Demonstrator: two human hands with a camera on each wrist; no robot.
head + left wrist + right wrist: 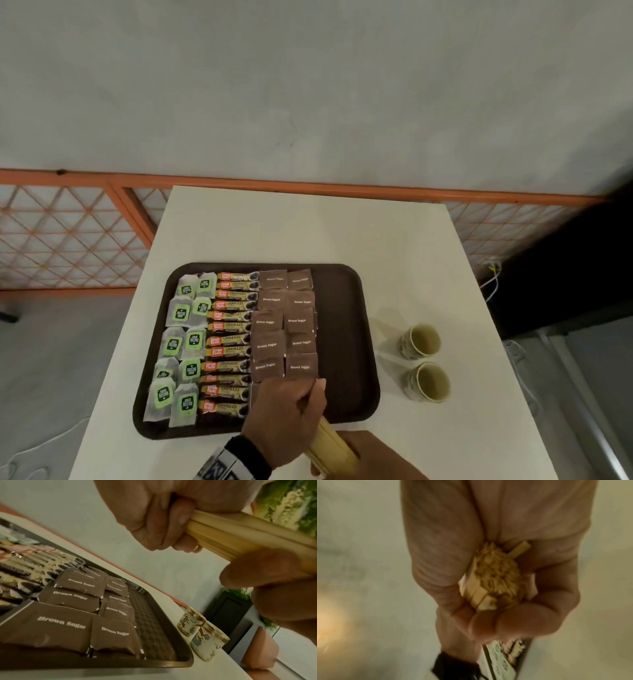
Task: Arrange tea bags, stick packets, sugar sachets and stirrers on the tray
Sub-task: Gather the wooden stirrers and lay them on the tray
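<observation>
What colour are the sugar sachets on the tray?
Dark brown with white "Brown Sugar" lettering: the sugar sachets show best in the left wrist view.

A dark brown tray [346, 342] was seen lying on a white table [308, 226]. On its left side two columns of green-labelled tea bags [180, 346] were laid out; beside them a column of stick packets [227, 342] was stacked crosswise, and next to those two columns of brown sugar sachets [284, 325] were set. The right strip of the tray was left bare. A bundle of pale wooden stirrers [330, 445] was gripped at the near edge by the left hand [286, 414], knuckles up, and by the right hand [373, 455] at the bottom of the frame. Two small cups [423, 361] were standing on the table right of the tray, apart from it.
</observation>
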